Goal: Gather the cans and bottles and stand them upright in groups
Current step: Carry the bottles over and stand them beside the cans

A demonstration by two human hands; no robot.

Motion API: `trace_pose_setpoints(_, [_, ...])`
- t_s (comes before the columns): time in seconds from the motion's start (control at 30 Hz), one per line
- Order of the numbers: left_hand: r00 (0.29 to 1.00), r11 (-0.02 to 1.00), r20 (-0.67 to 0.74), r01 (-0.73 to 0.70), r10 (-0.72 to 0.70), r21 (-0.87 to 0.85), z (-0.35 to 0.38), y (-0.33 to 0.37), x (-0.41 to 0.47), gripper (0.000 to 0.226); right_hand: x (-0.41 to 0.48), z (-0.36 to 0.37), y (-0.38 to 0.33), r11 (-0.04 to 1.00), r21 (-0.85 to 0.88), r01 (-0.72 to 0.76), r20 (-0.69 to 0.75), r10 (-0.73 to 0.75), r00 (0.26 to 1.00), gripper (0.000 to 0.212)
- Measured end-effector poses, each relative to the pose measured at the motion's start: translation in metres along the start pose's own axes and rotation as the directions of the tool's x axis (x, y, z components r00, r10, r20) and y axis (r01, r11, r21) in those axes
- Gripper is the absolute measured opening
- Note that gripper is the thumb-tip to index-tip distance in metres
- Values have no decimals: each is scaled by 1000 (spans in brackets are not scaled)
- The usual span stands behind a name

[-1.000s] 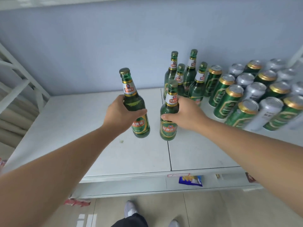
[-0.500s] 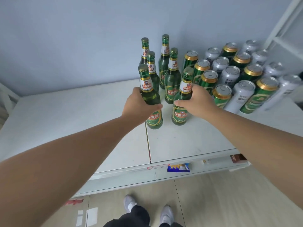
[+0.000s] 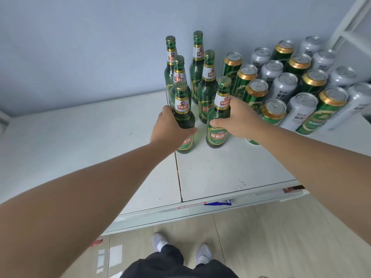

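Moved farther in, left hand grips the left green glass beer bottle, right hand grips the right green glass beer bottle, just before four upright green bottles; green and silver cans crowd right.

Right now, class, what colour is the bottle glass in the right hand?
Green glass; the bottle shows best in the head view.

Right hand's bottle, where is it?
Head view: that bottle stands on the white table, between the left hand's bottle and the cans, in front of four standing bottles.
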State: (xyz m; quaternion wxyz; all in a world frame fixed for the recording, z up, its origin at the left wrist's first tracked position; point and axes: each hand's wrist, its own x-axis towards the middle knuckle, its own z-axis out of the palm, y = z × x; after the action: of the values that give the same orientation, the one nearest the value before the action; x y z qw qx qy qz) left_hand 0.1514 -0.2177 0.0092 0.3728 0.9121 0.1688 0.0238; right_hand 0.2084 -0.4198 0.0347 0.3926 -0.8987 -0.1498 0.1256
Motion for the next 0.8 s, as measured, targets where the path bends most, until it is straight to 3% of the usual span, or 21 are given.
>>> trace_pose_setpoints(0.17, [1000,999,-20,-1,1,36,5,-1,-4,74,7,-4,5,999,-34,-23,83,26,996,62])
trace_pose_setpoints(0.53, [1000,1000,23,2,-3,28,1,-4,-5,86,0,-1,10,999,-21,-44,55,45,997,70])
trace_pose_setpoints(0.8, [997,999,64,-32,31,11,-7,-6,-8,73,-6,-1,14,999,-35,-28,7,28,1000,73])
